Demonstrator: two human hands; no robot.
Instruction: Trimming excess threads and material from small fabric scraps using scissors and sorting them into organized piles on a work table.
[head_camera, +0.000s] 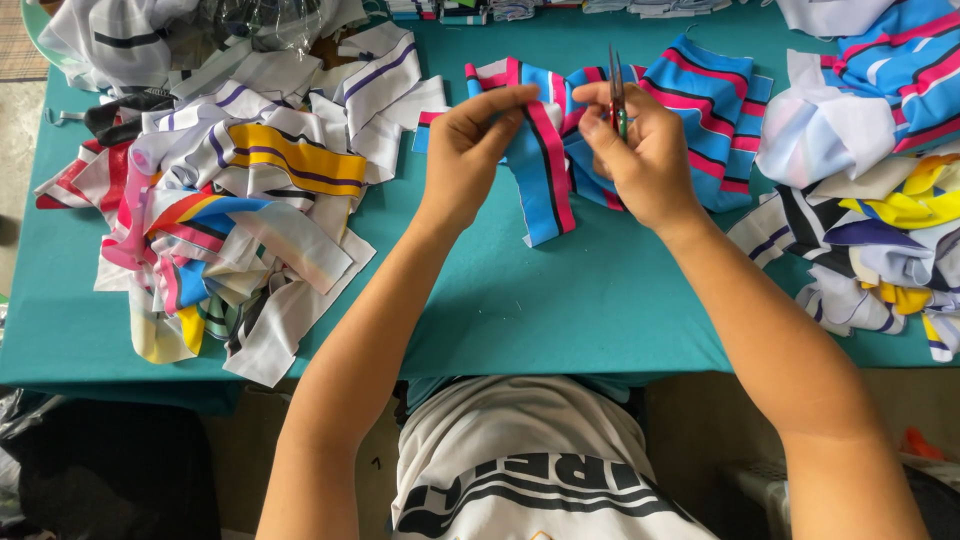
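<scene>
A blue fabric strip with pink, white and black stripes hangs lifted over the teal table, its lower end trailing down. Small red-handled snips point upright just beside its top edge.

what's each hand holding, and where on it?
Left hand pinches the top edge of the blue striped fabric strip. Right hand grips small scissors by the handles, blades pointing up.

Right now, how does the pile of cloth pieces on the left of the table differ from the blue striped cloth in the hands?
The left pile of mixed cloth pieces lies loose on the teal table, untouched; the blue cloth with pink and black stripes is pinched by the left hand and the right hand. The pile is mostly white; the held cloth mostly blue. Both are striped fabric.
</scene>
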